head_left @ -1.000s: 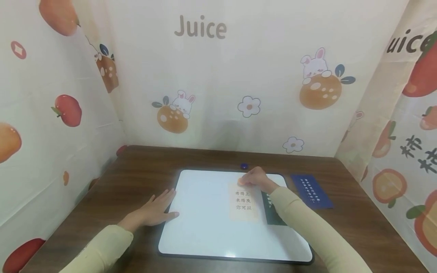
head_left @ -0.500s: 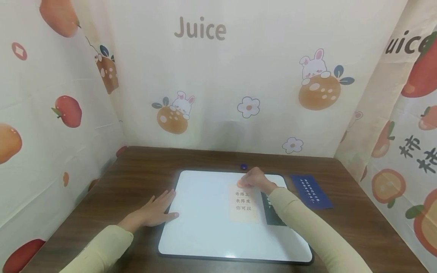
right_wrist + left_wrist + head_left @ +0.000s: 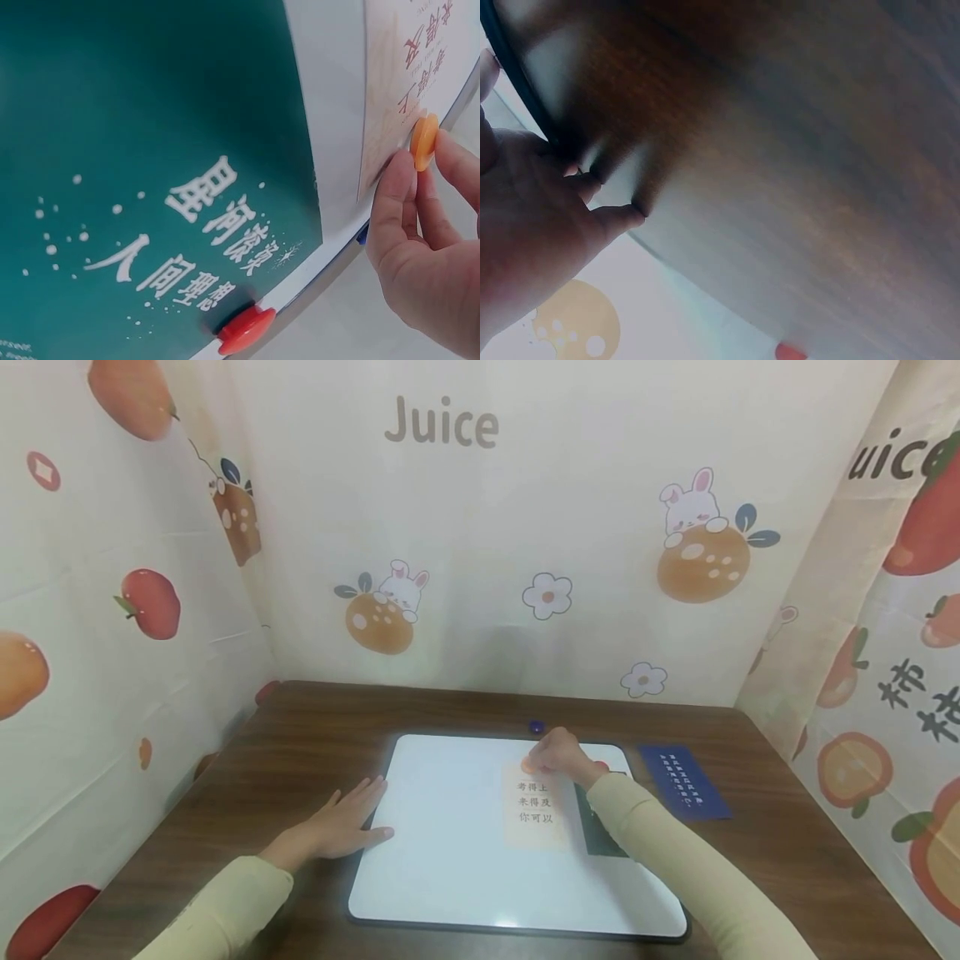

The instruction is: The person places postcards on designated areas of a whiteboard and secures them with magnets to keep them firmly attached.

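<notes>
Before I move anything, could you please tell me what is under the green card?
The green card lies on the whiteboard, visible beside it; whatever is directly underneath is covered from view.

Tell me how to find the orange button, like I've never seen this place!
Find the whiteboard on the brown table, then the cream card on that board. At the card's far edge, the right hand pinches the orange button. It is orange, while the red button sits on the green card's edge and the blue one lies beyond the board.
</notes>
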Motion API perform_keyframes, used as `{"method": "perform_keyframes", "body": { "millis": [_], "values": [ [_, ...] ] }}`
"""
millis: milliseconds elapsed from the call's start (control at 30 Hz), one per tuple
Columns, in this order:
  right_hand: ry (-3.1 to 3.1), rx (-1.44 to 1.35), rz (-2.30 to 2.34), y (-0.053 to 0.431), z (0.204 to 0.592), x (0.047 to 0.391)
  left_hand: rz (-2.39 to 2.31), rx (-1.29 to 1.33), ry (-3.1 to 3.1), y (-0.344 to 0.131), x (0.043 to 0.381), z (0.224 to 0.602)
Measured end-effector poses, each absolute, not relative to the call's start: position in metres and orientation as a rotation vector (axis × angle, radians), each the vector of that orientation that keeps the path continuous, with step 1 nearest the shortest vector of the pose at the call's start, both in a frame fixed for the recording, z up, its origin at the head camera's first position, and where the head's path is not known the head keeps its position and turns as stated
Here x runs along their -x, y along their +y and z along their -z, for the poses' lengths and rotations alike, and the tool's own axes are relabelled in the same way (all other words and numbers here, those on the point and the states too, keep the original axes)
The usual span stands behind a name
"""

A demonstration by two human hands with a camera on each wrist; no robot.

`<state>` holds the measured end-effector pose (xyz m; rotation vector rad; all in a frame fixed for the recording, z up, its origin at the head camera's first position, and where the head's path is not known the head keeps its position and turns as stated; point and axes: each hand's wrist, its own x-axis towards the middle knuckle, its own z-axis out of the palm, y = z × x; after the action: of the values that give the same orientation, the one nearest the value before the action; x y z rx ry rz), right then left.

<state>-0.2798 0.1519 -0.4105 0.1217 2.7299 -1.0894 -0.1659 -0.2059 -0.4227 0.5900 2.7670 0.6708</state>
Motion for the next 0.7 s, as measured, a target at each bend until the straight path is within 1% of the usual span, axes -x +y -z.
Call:
{"method": "perform_keyframes", "body": {
  "millis": [367, 700],
  "values": [
    [2.776, -0.013, 1.021, 0.1489, 0.4060, 0.2758, -0.675, -0.584, 2.754, -0.2055, 0.1648, 0.4224],
    [2.790, 0.029, 0.996, 0.1488, 0.4070, 0.2765, -0.679, -0.585, 2.762, -0.2059, 0.1658, 0.4232]
  ]
}}
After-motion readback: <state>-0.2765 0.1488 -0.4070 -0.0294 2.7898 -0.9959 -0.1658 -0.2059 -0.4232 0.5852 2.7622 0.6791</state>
